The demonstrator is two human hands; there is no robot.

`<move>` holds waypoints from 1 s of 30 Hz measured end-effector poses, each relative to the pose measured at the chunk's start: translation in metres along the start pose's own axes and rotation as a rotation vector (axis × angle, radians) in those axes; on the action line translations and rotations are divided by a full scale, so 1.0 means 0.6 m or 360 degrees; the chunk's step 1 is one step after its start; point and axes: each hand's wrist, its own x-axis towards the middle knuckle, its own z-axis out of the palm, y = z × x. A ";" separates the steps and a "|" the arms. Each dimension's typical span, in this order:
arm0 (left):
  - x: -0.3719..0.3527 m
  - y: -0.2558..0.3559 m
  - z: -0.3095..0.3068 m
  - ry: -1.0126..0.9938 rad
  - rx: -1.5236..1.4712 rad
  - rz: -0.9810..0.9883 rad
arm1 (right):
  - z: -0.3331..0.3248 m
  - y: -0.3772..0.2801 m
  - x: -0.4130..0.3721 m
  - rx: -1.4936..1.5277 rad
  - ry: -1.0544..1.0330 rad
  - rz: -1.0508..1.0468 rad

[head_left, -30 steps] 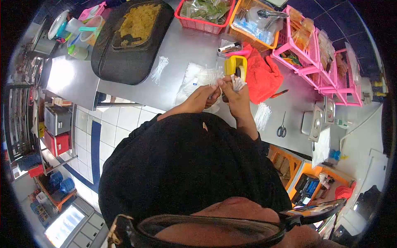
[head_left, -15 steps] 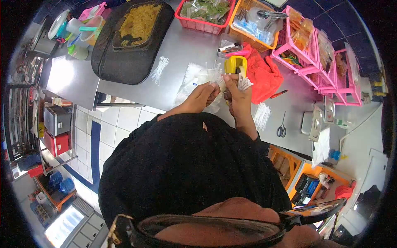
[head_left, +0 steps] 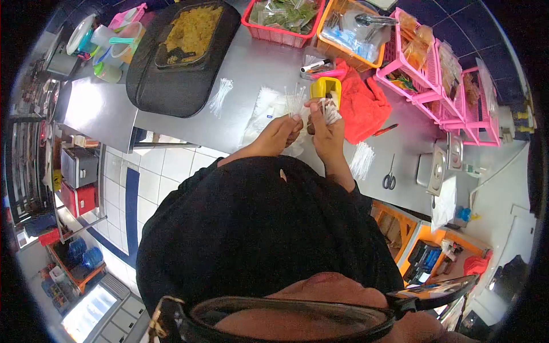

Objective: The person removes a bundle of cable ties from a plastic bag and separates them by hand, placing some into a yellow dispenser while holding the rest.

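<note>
My left hand [head_left: 281, 135] is closed round a fanned bunch of thin white cotton swabs [head_left: 295, 100] that point away from me. Just right of it, my right hand [head_left: 326, 132] grips another bunch of swabs [head_left: 330, 112], with their white tips showing above the fingers. Beneath and left of the hands lie clear plastic bags [head_left: 260, 117] on the steel table. A loose pile of swabs [head_left: 221, 97] rests to the left, and a second pile [head_left: 362, 160] sits to the right. Behind my right hand stands a yellow container [head_left: 326, 87].
A red cloth [head_left: 366, 108] lies beside the yellow container. Scissors [head_left: 389, 178] are at the right. A black bag with a food tray [head_left: 189, 37] stands at the left. Along the back are a red basket [head_left: 280, 36], an orange basket [head_left: 349, 54] and pink racks [head_left: 423, 86].
My right hand has moved slightly left and tilted its swabs; its fingertips are now a little apart from the left hand's bunch, whose tips stand more spread out. My left hand has barely moved.
</note>
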 end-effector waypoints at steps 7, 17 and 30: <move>-0.001 0.009 0.003 0.0068 0.0062 -0.0044 | -0.010 -0.016 0.014 0.0543 0.0434 -0.0032; 0.001 0.005 -0.005 -0.0147 0.0028 -0.0145 | -0.057 -0.011 0.030 0.0147 -0.0028 0.0126; -0.005 0.019 0.005 -0.0091 0.0177 -0.0144 | -0.034 -0.015 0.016 0.0308 -0.0161 0.0241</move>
